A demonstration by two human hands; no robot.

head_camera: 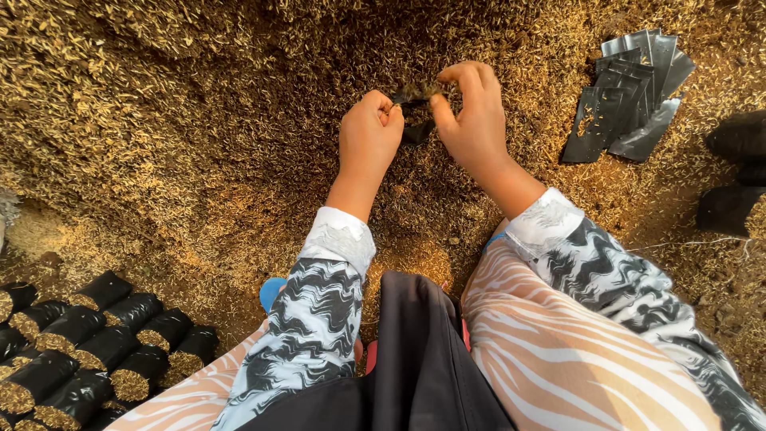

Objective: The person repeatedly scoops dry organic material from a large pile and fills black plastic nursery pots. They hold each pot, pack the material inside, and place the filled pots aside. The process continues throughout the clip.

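My left hand [369,136] and my right hand [473,112] are both out in front of me over a heap of golden husk [175,104]. Between them they pinch the rim of a small black plastic bag [415,120], which holds some husk at its mouth. The left fingers are curled on one side of the rim, the right thumb and fingers grip the other side. Most of the bag is hidden behind my hands.
A fanned stack of flat black plastic bags [626,96] lies on the husk at the upper right. Several filled black bags [88,343] lie in rows at the lower left. More dark bags [730,179] sit at the right edge.
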